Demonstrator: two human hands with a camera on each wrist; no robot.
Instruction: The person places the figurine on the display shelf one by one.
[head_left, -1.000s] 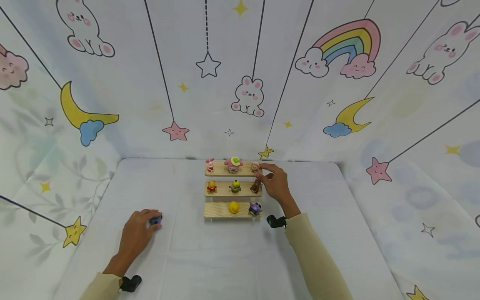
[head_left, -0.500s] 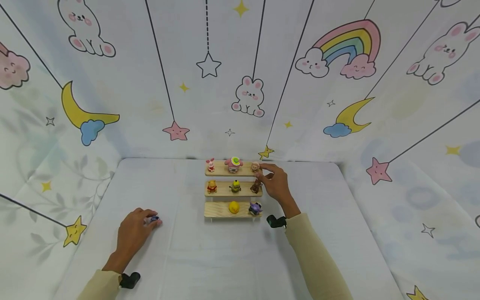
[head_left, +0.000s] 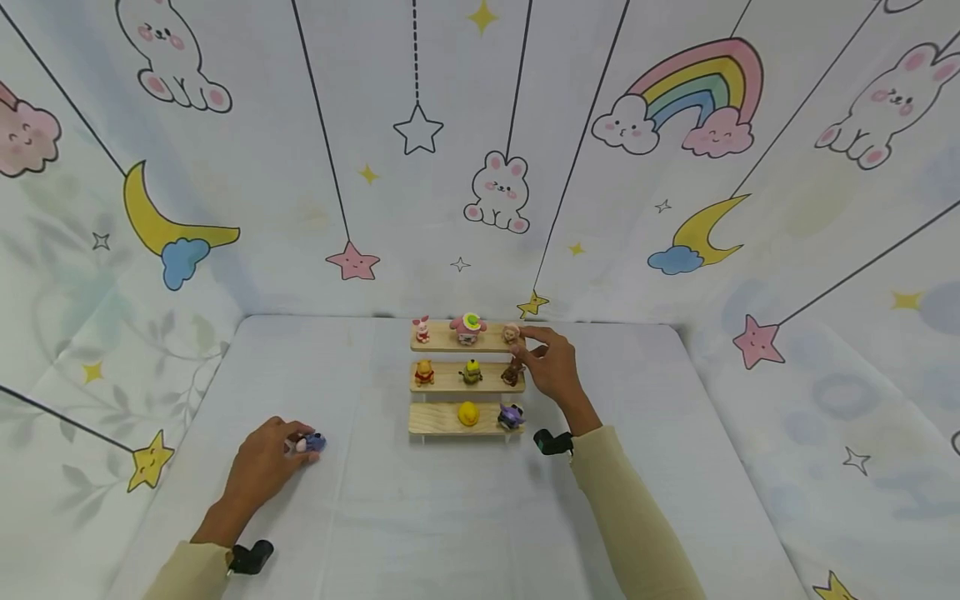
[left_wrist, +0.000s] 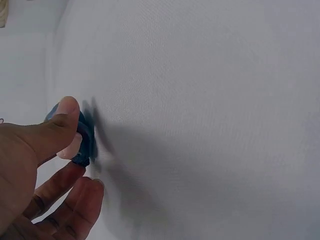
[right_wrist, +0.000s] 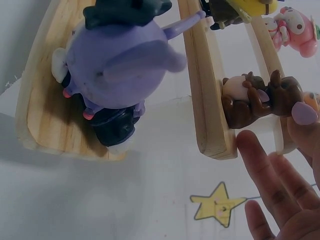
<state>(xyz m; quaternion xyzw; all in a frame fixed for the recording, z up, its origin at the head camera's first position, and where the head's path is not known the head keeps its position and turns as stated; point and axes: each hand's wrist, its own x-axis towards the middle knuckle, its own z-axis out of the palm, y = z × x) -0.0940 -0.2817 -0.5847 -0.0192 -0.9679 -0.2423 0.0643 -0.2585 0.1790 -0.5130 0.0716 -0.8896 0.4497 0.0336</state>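
Left hand (head_left: pixel 258 467) is pinching a small blue figure (head_left: pixel 311 442) low on the surface, right hand (head_left: pixel 551 367) pinches the tan figure (head_left: pixel 512 334) at the shelf's (head_left: pixel 438 421) top tier, so I'd guess mid-arranging, with the bottom tier's bare left end needing a careful set-down.

A three-tier wooden shelf (head_left: pixel 447 420) stood on a white cloth-covered table (head_left: pixel 420 517). A pink piglet figure (head_left: pixel 422 330) and a pink green-capped figure (head_left: pixel 468 327) sat on top; a yellow bear (head_left: pixel 423 372), yellow-black figure (head_left: pixel 471 372) and brown bear (head_left: pixel 512 372) in the middle; a yellow duck (head_left: pixel 468 413) and purple figure (head_left: pixel 511 416) lowest.
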